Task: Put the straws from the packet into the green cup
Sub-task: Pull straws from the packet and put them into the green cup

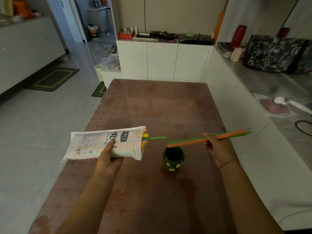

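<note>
My left hand (pixel 109 157) grips a white plastic straw packet (pixel 101 144), held flat above the brown table (pixel 160 102) with its open end to the right. Coloured straw ends (pixel 144 141) poke out there, and one green straw (pixel 157 137) sticks out further. My right hand (pixel 217 147) holds a few green and orange straws (pixel 189 141) nearly level; their left tips hover just above the green cup (pixel 173 157). The cup stands upright on the table between my hands, dark inside, with small stickers on its front.
White cabinets with clutter stand beyond the table's far edge. A grey counter (pixel 278 92) runs along the right with a black patterned bag (pixel 276 54), a red bottle (pixel 238 37) and a cable. Tiled floor and green mats (pixel 52 80) lie to the left.
</note>
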Demonstrator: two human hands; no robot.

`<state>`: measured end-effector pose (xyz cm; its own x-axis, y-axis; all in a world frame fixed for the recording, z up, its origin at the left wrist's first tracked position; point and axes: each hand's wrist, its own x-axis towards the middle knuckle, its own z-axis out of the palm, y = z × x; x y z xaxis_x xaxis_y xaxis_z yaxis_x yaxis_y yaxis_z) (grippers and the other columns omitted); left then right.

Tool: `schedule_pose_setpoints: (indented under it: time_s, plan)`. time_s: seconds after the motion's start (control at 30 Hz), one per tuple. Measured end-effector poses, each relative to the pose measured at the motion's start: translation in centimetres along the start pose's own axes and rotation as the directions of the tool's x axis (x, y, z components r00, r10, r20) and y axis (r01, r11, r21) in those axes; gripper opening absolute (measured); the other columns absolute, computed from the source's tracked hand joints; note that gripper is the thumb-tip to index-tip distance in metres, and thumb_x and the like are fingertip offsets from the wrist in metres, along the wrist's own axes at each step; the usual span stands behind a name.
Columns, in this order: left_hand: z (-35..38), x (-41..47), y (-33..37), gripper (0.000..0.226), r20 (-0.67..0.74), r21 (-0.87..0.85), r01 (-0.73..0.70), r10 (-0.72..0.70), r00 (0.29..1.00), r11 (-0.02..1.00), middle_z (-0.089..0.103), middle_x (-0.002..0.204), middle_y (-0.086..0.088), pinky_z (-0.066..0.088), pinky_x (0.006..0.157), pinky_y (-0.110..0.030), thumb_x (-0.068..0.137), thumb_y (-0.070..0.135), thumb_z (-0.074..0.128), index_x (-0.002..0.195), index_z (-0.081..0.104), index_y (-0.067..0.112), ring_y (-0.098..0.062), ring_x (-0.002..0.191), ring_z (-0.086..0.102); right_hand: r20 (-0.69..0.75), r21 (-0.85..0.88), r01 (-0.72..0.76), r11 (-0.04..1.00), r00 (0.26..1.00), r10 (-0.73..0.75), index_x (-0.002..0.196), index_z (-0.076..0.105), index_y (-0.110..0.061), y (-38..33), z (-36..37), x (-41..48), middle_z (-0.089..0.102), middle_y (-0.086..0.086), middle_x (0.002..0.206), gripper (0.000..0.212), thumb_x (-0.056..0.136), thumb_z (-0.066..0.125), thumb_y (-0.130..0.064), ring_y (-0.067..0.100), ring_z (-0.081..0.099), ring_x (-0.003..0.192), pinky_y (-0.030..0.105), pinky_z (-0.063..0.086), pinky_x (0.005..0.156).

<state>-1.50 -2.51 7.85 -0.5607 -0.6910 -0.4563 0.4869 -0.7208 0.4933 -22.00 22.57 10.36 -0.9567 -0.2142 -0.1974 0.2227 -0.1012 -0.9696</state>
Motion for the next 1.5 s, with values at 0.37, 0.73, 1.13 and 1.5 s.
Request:
schedule_pose_setpoints:
  time_s: [0.37,0.73,1.13,1.5]
  plan:
    - [0.6,-0.2,-1.6,0.033,0.026,0.027,0.046,-0.047,0.999,0.999,0.069,0.108,-0.009,0.058,0.073,-0.048,0.089,0.004,0.06,0.117,0.053,0.021,-0.026,0.102,0.067,0.062,-0.436,-0.008,0.9,0.997,0.039,0.055,0.059,-0.009,5.8,2.7,1.9,0.052,0.0,0.039,0.029,0.083,0.064,-0.012,0.006,0.049,0.032,0.021,0.047,0.043]
    - [0.9,-0.4,-2.4,0.037,0.025,0.06,0.066,-0.067,0.997,0.996,0.069,0.108,-0.009,0.061,0.067,-0.044,0.09,0.004,0.059,0.121,0.051,0.021,-0.025,0.101,0.066,0.102,-0.439,-0.173,0.882,0.965,0.24,0.046,0.048,-0.009,7.9,2.5,0.5,0.045,0.003,0.039,0.042,0.084,0.066,-0.017,0.011,0.039,0.035,0.022,0.034,0.042]
    - [2.0,-0.8,-2.4,0.026,0.094,0.106,0.024,-0.034,0.995,0.994,0.076,0.09,-0.004,0.058,0.073,-0.045,0.091,0.004,0.057,0.108,0.056,0.023,-0.023,0.098,0.067,0.277,-0.106,-0.405,0.908,0.865,0.418,0.085,0.06,0.001,2.9,5.1,-3.9,0.056,0.012,0.069,0.024,0.093,0.052,-0.021,0.01,0.061,0.05,0.022,0.055,0.048]
    - [5.0,-3.0,-2.1,0.049,0.212,0.285,-0.224,0.166,0.963,0.932,0.066,0.125,-0.01,0.055,0.09,-0.044,0.082,0.004,0.067,0.128,0.056,0.018,-0.026,0.113,0.064,0.32,0.248,-0.475,0.844,0.863,0.391,0.104,0.062,-0.005,2.0,9.1,-4.8,0.063,0.01,0.091,0.044,0.099,0.031,-0.035,0.023,0.06,0.084,0.033,0.051,0.071]
